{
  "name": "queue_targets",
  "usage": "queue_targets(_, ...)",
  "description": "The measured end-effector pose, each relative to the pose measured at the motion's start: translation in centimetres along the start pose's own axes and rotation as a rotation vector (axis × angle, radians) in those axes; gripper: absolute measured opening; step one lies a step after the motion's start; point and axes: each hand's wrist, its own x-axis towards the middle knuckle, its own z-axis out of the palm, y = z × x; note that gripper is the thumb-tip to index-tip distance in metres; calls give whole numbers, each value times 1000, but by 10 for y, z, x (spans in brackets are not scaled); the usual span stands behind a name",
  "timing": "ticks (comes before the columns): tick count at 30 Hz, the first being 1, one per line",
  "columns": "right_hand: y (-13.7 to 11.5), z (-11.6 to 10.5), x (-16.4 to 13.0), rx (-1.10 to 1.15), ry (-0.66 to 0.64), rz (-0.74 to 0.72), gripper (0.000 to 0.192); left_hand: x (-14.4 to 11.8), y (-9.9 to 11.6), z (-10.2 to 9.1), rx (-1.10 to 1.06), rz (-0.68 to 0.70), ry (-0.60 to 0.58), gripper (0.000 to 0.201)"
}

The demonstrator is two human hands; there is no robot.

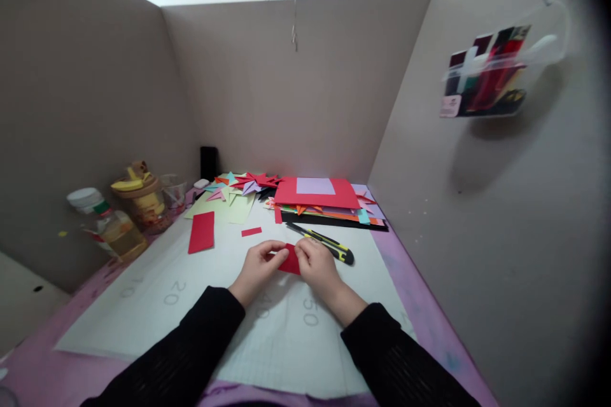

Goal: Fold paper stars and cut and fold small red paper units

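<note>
Between my two hands is a small piece of red paper (290, 262), held just above the white mat. My left hand (260, 267) pinches its left side with thumb and fingers. On the opposite side, my right hand (319, 265) grips the paper the same way, fingers curled. A black and yellow utility knife (341, 254) lies right behind my right hand. Farther left rest a red paper rectangle (201, 233) and a narrow red strip (251, 231), both flat on the mat.
The white mat (157, 324) with printed numbers covers the purple table (420, 296). At the back lie stacked coloured papers (281, 191) and folded paper stars (258, 180). A bottle (114, 232) and a yellow-lidded cup (140, 203) stand left. A clear pouch (484, 79) hangs on the right wall.
</note>
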Motion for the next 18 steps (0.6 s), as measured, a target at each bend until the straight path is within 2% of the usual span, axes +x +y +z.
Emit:
queue_targets(5,-5,2,-3,-42,-26,-29,21,-1,4,2,62,20,28,22)
queue_targets(9,-5,2,-2,-36,-19,-18,21,-3,7,4,119,48,0,21)
queue_targets(15,-1,0,3,68,85,137,22,-5,7,8,194,11,-60,24)
queue_targets(18,1,-2,6,117,121,208,24,-4,5,8,165,-28,-74,25)
